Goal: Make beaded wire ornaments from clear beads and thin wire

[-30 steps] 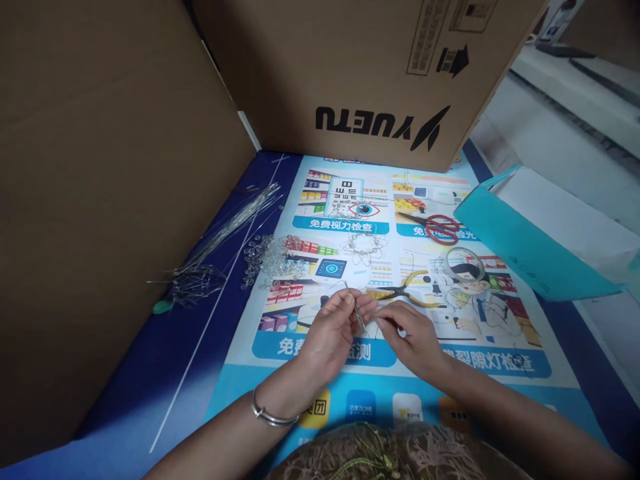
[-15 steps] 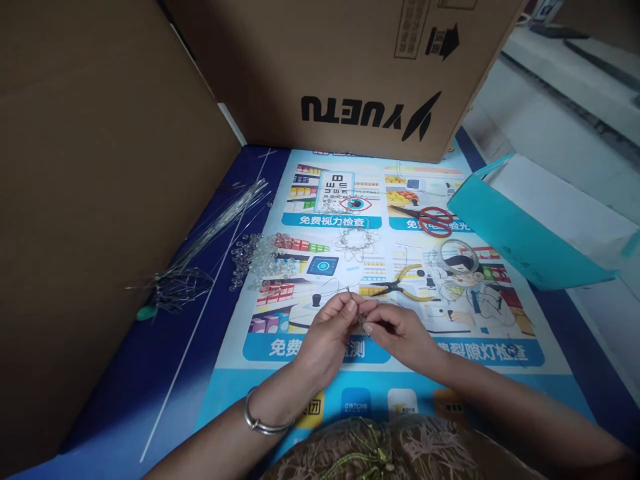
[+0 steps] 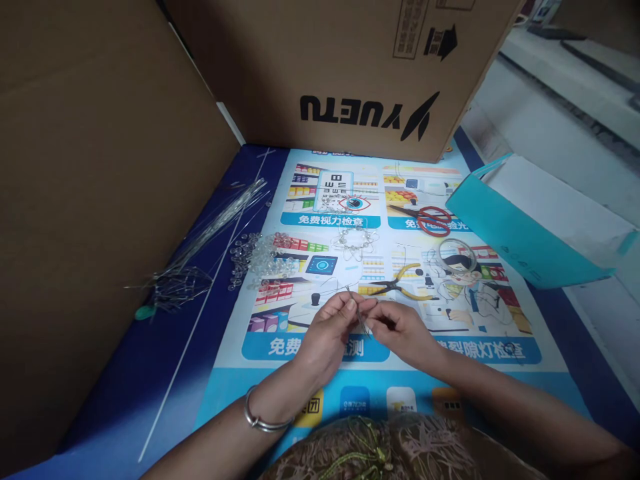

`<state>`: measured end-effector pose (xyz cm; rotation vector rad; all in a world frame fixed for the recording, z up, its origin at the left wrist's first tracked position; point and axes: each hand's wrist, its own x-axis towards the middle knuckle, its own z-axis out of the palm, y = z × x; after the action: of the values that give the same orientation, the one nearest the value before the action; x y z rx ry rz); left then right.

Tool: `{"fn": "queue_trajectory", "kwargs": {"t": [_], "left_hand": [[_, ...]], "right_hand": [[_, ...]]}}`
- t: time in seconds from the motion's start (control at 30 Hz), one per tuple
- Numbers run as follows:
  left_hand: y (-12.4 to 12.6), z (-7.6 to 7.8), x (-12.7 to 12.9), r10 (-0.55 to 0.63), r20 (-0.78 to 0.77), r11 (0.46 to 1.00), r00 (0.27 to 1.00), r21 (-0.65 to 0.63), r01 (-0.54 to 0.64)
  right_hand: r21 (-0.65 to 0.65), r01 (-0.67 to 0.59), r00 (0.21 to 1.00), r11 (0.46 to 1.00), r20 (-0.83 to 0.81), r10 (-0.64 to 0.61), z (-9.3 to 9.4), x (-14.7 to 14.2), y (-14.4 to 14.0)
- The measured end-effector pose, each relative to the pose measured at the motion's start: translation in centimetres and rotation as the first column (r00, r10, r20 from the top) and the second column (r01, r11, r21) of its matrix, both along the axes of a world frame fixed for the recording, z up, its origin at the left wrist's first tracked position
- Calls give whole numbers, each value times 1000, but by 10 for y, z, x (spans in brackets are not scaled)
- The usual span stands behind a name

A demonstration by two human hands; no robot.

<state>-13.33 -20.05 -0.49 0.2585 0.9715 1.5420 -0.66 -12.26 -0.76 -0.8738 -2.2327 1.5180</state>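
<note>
Thin wire strands are pinched between the fingertips of my left hand, with their ends poking out above and below. My right hand meets it from the right, fingers curled and closed at the same wires. Just beyond lie pliers with yellow handles, their jaws pointing left. A ring of clear beads and looped wire rests farther up the printed sheet. To its left is a pile of loose clear beads.
Red-handled scissors and a roll of clear tape or wire lie right of centre. A bundle of long wires is at the left. A teal box stands at the right, and a large cardboard box walls off the back.
My right fingertips have shifted slightly to the right and up at the wires. My left hand keeps its pinch almost unmoved.
</note>
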Motion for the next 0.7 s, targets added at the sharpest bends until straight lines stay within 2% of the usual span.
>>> {"fn": "queue_trajectory", "kwargs": {"t": [0.23,0.4,0.7], "left_hand": [[-1,2,1,-14,39,1000,999,-13,14],[0,-1,-2,-26,-20,999,999,-23,26],[0,-5,-6,-54,-47,998,997,-18,53]], "right_hand": [[-75,-16,997,997,-82,10,-1,-1,0],[-191,-28,995,981,-101,9,3,0,1],[-241,-19,996,970,-88,-3,-1,5,5]]}}
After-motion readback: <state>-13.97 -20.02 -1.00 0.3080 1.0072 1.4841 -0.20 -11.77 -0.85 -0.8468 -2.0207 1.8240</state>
